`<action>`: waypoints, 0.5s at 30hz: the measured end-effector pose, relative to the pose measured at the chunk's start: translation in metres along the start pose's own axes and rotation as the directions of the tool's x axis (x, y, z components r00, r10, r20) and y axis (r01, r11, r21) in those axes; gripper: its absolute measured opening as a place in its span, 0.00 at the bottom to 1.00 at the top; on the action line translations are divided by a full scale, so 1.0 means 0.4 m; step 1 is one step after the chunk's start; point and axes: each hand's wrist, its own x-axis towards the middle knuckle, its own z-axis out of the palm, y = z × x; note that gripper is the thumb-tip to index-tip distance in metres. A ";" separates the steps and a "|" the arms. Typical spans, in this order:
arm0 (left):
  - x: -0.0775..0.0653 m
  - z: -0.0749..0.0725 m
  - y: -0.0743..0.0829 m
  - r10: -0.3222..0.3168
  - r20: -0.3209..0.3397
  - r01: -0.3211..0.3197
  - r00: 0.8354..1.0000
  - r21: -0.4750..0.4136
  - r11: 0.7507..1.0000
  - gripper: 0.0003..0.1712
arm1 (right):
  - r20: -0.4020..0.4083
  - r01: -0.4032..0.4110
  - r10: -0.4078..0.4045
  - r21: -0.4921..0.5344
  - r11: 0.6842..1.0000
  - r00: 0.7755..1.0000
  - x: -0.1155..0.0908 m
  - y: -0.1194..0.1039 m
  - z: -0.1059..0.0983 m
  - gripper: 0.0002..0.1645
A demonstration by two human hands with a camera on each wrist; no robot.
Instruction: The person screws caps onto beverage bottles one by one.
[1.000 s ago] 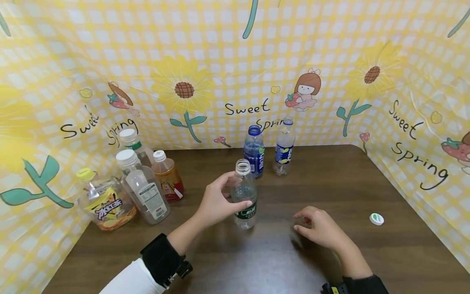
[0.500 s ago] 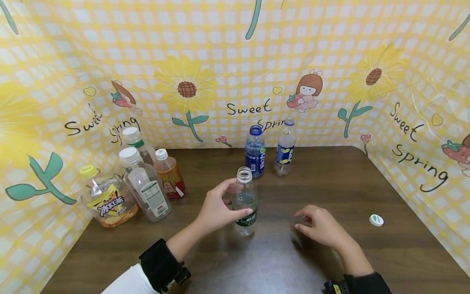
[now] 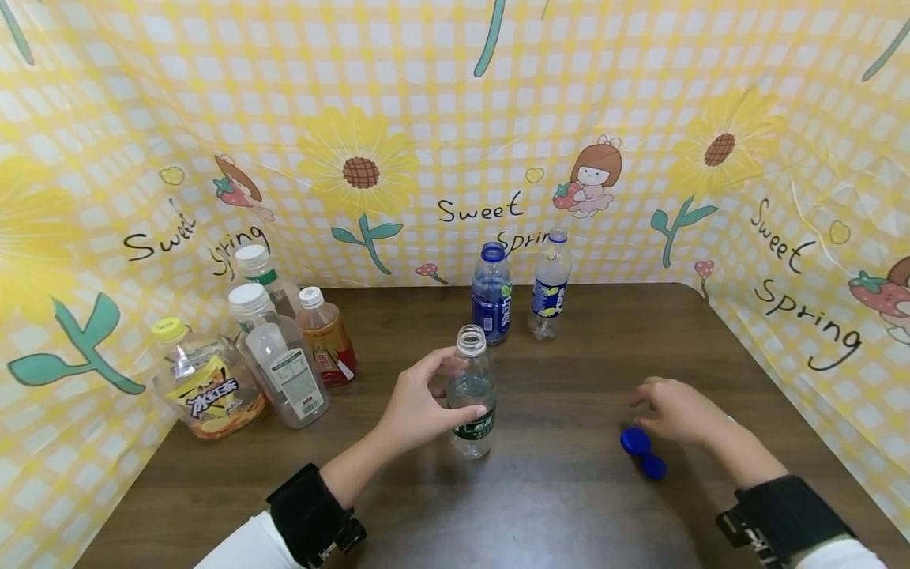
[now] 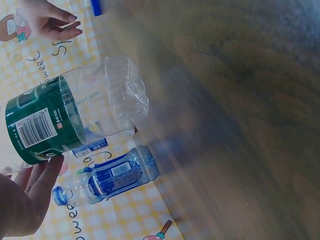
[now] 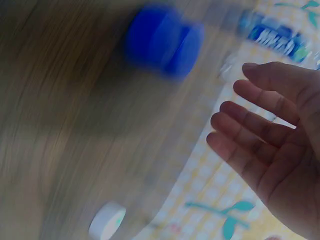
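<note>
The person's left hand (image 3: 414,405) reaches in from the near left and grips the green-labelled bottle (image 3: 475,391), its thumb across the front by the label and its other fingers curled round the far side, spread only as wide as the body. That bottle stands upright and uncapped over the middle of the tabletop (image 3: 533,521); whether its base touches the wood I cannot tell. The left forearm slants up toward it, a black band (image 3: 313,510) round the wrist above a white sleeve (image 3: 252,545). Well to the bottle's right is the right hand (image 3: 675,407), its forearm slanting in from the near right, the back of the hand turned up; its fingers are loosely bent, slightly parted, and hold nothing. Two blue caps (image 3: 635,441), seeming to touch, lie to the bottle's right near those fingers, blurred in the right wrist view; it is hard to tell whether they rest on the wood. A white cap (image 5: 107,221) is farther right of the bottle. Just behind the bottle stands a blue bottle (image 3: 491,304), with a clear blue-labelled bottle (image 3: 550,300) behind and to its right; well to its left are four capped bottles (image 3: 284,379).
</note>
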 end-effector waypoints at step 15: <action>-0.002 0.003 -0.003 -0.016 0.001 0.016 1.000 0.003 1.000 0.40 | 0.136 -0.191 0.204 -0.104 0.976 0.969 -0.057 0.190 -0.076 0.13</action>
